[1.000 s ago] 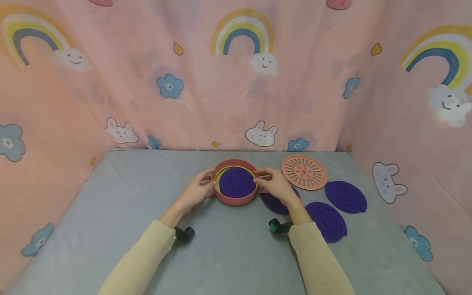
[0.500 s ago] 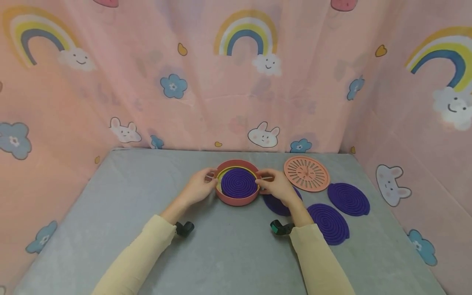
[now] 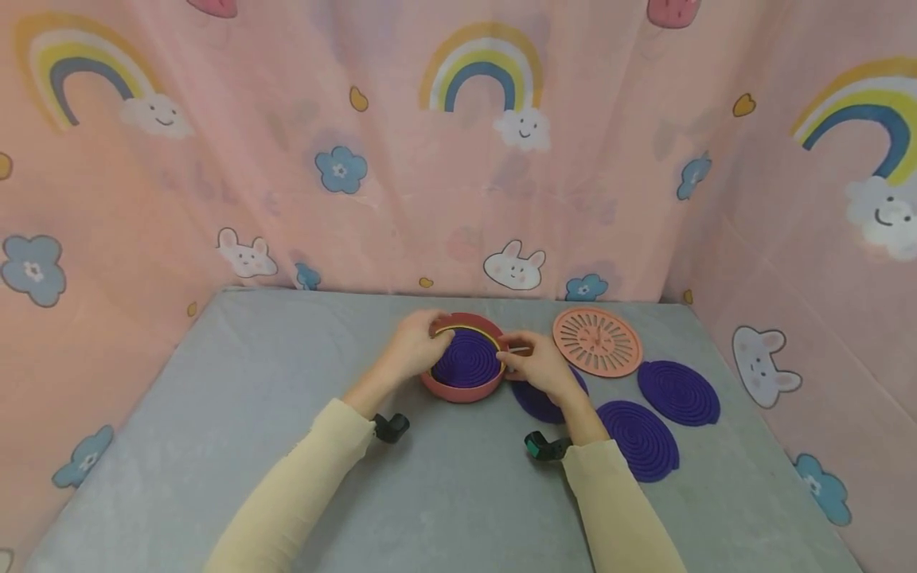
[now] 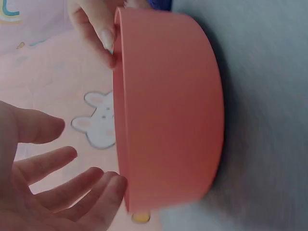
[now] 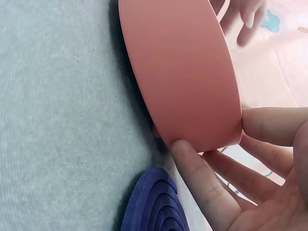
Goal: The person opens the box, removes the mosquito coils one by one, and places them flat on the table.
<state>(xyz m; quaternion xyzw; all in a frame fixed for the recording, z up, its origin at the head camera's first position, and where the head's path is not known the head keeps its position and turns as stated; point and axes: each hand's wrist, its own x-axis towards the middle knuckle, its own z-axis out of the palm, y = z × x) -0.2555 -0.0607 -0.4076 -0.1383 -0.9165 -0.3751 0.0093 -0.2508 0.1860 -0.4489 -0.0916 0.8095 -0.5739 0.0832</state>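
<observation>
Mat (image 3: 469, 360), purple and round, sits inside the pink bowl (image 3: 464, 393), whose side the right hand (image 3: 539, 364) pinches while the left hand (image 3: 418, 344) rests loose, spread fingers at the rim, so this looks like settling the mat in, and the next move needs a still bowl

From six o'clock, the head camera is looking forward and down at the grey cloth-covered counter (image 3: 466, 501), farthest off. Close in, the black left-wrist camera (image 3: 392, 428) is facing the round, smooth, coral-red bowl (image 3: 462, 394) from seven o'clock, the black right-wrist camera (image 3: 548, 446) from five. Both wrist views are lying sideways and sharing the bowl's outer wall.
</observation>
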